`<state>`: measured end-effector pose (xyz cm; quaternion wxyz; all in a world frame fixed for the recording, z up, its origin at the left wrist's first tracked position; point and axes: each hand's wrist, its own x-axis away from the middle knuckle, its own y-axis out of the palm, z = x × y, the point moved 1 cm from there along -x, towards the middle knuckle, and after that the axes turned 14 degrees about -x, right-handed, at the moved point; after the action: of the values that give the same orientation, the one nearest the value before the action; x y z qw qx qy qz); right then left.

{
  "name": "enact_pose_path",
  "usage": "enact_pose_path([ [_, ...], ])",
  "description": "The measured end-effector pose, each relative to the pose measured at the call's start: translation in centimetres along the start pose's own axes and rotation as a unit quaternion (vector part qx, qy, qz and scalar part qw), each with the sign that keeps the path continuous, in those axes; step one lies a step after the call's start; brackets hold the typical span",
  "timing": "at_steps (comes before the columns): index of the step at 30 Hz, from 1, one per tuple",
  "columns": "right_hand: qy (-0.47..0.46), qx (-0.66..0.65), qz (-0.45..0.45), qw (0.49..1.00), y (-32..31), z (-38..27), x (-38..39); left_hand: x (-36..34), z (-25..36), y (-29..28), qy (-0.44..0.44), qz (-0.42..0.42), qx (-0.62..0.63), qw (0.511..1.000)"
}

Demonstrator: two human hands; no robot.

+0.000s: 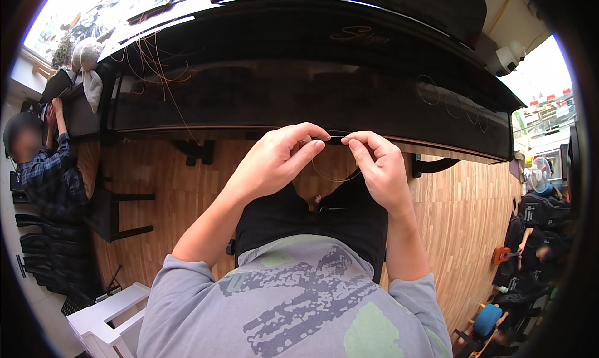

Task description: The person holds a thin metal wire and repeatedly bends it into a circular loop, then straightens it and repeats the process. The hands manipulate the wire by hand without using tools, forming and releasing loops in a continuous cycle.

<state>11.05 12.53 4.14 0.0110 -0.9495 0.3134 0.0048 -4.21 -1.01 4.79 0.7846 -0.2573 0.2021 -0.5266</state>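
A thin guitar string [336,181] is bent into a loop between my two hands, just off the front edge of the black piano [249,102]. My left hand [274,159] pinches it at the top of the loop with thumb and index finger. Close beside it, my right hand [382,169] pinches the same string, its fingers curled. A short stretch of string shows between the fingertips; the loop's lower part hangs below them. On the piano lid to the right lie several coiled strings [428,89]. Loose copper-coloured strings [159,77] spread over its left end.
A person in a plaid shirt [53,171] sits at the far left, by a dark bench [112,214]. A white stand [109,320] is at lower left. Black cases [540,214], a small orange guitar [501,255] and a blue stool [488,320] stand at right.
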Motion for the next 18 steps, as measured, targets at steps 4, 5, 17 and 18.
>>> enact_pose_path([
  [4, -0.004, -0.043, -0.014, 0.999, -0.4, 0.5, 0.0, -0.1, -0.2, 0.8, 0.013, 0.036, -0.029, 0.999],
  [5, -0.006, -0.056, -0.017, 0.998, -0.5, 0.8, 0.0, 0.0, -0.5, 1.1, 0.014, 0.043, -0.018, 0.999],
  [17, 0.051, -0.130, -0.018, 0.990, -1.3, 0.7, 0.2, 0.6, -1.2, 0.6, -0.030, 0.021, 0.059, 0.998],
  [18, 0.049, -0.136, -0.019, 0.989, -1.3, 0.8, 0.1, 0.5, -1.4, 0.7, -0.038, 0.009, 0.055, 0.998],
])
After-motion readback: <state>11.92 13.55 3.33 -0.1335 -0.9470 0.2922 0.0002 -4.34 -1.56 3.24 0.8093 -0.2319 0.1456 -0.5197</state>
